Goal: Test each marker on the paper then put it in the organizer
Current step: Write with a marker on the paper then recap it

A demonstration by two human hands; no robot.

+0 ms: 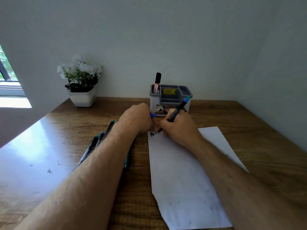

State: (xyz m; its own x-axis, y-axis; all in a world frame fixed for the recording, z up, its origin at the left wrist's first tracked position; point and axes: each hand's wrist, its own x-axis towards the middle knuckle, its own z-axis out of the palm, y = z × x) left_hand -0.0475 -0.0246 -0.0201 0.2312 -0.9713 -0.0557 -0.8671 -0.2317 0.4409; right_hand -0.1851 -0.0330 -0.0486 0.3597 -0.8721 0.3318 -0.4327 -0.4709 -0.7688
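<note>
My right hand [178,128] grips a black marker [176,112] with a blue and teal end, its tip down on the top left corner of the white paper [186,176], beside a black scribble [153,134]. My left hand [137,119] is curled round a blue cap [152,115] and rests by the paper's top edge. Behind both hands stands the grey and white organizer [171,100] with one black-capped marker [157,83] upright in its left slot. Several loose markers [98,143] lie on the table to the left, partly hidden under my left forearm.
A white pot with white flowers [81,82] stands at the back left against the wall. The wooden table [249,130] runs to the walls behind and at the right. Bright glare covers the table's left part [33,150].
</note>
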